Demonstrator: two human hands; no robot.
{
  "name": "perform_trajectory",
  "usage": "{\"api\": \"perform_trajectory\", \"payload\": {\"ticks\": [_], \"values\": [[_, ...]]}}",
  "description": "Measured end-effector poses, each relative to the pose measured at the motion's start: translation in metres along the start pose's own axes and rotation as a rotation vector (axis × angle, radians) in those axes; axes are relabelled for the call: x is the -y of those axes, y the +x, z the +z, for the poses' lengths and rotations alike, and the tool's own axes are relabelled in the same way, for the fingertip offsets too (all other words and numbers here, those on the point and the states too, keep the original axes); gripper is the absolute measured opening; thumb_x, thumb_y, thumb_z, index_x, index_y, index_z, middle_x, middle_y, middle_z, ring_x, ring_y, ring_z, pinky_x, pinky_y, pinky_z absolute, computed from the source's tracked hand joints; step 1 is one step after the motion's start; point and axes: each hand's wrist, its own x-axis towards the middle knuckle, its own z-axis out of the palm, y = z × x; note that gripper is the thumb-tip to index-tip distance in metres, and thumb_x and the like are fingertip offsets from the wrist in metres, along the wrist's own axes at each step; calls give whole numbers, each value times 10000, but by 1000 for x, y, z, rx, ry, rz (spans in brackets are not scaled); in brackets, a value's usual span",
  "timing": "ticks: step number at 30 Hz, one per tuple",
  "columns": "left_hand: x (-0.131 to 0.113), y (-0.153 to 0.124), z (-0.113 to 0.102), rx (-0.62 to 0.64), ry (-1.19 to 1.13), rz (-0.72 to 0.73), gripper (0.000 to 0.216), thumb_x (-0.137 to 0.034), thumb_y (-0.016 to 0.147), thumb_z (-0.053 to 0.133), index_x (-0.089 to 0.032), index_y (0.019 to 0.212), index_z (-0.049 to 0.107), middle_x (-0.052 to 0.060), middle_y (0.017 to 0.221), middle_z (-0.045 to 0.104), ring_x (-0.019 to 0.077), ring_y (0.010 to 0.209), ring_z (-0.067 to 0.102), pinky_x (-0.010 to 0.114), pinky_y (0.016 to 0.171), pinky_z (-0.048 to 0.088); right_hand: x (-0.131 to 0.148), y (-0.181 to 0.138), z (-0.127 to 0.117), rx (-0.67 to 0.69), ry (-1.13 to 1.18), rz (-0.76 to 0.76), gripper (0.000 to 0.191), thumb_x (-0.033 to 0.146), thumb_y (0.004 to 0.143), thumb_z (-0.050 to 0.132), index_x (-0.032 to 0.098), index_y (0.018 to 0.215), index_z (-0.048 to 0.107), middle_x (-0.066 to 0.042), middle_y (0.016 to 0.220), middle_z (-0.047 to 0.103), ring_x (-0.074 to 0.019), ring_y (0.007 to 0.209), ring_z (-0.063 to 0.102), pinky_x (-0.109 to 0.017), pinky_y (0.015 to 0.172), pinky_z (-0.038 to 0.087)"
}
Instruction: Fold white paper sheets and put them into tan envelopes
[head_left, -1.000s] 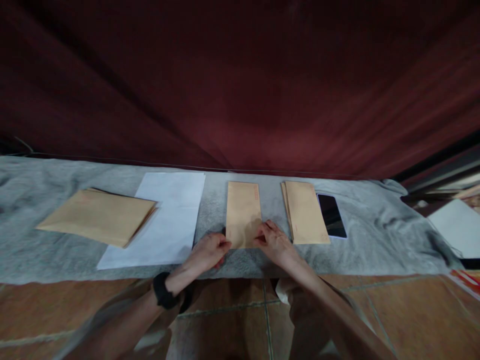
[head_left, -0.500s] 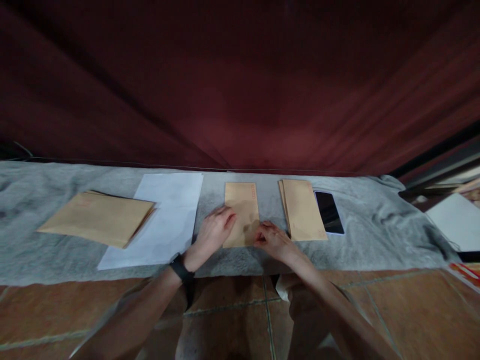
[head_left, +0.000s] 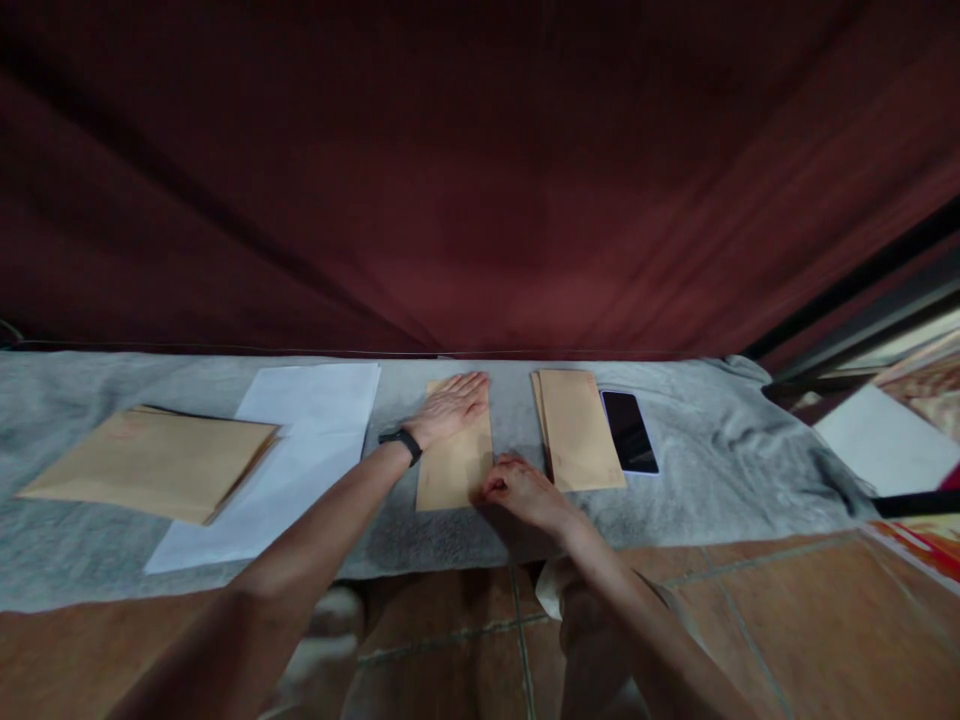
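Observation:
A tan paper envelope (head_left: 454,470) lies flat in the middle of the grey cloth, with its long side running away from me. Across its upper part my left hand (head_left: 451,402) rests flat, fingers stretched out toward the upper right. My right hand (head_left: 517,488) is at the lower right corner of this envelope, thumb and fingers closed together on its edge. Fingertips of the right hand are partly hidden. To the right of that hand is a small stack of similar tan envelopes (head_left: 581,430).
A larger tan envelope stack (head_left: 150,455) lies at the left, partly over white paper sheets (head_left: 315,430). Beside the right stack lies a dark-screened phone (head_left: 630,432). Grey cloth (head_left: 720,460) covers the surface, and a dark red curtain (head_left: 480,200) hangs behind.
My left hand has moved up the envelope and flattened from a curled pose to stretched fingers. My right hand stays at the lower right corner. The whole view has shifted a little.

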Motion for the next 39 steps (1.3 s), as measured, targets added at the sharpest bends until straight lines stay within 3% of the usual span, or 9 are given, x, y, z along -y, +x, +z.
{"api": "perform_trajectory", "payload": {"ticks": [8, 16, 23, 28, 31, 34, 39], "values": [[-11, -25, 3, 67, -9, 74, 654, -503, 1075, 179, -151, 1615, 286, 84, 1698, 235, 173, 1580, 161, 363, 1287, 101, -3, 1, -2, 19, -21, -35, 109, 172, 899, 694, 183, 829, 776, -24, 890, 708, -161, 893, 645, -251, 826, 464], [-48, -75, 2, 40, -50, 157, 586, -450, 1086, 242, -190, 1608, 301, 72, 1683, 291, 160, 1571, 201, 370, 1289, 137, -7, 4, -4, 42, -45, -72, 134, 141, 895, 674, 171, 812, 775, -32, 886, 706, -157, 881, 635, -253, 837, 481], [-77, -118, 2, 98, -21, 175, 578, -435, 1097, 234, -189, 1619, 264, 67, 1692, 259, 153, 1574, 185, 359, 1295, 115, -11, 3, -15, 81, 11, -64, 182, 78, 865, 632, 172, 825, 783, -13, 873, 738, -147, 856, 647, -234, 801, 485], [-97, -147, 3, 87, -35, 220, 558, -430, 1095, 285, -229, 1615, 280, 48, 1681, 292, 160, 1565, 220, 368, 1298, 147, -13, 2, -18, -28, -18, 14, 250, 133, 950, 533, 130, 898, 778, -12, 811, 739, -142, 782, 658, -237, 774, 492], [-107, -156, 0, 75, -59, 225, 556, -428, 1092, 305, -230, 1612, 288, 47, 1670, 318, 169, 1560, 241, 371, 1294, 190, -10, 5, -14, -140, -48, 22, 295, 130, 990, 469, 135, 1070, 753, -73, 1052, 754, -171, 979, 679, -285, 922, 500], [-117, -162, -3, 74, -71, 199, 583, -459, 1084, 332, -208, 1609, 295, 69, 1664, 327, 187, 1559, 245, 379, 1287, 223, -7, 8, -5, -200, -91, -87, 319, 130, 995, 484, 158, 1224, 705, -119, 1328, 677, -190, 1220, 626, -339, 1090, 460], [-123, -170, -9, 80, -142, 178, 572, -480, 1073, 372, -219, 1582, 368, 69, 1645, 372, 190, 1536, 312, 383, 1277, 263, -8, 5, 9, -108, -293, -236, 447, 172, 1013, 467, 158, 1450, 556, -136, 1580, 470, -226, 1478, 414, -443, 1247, 316]]}}
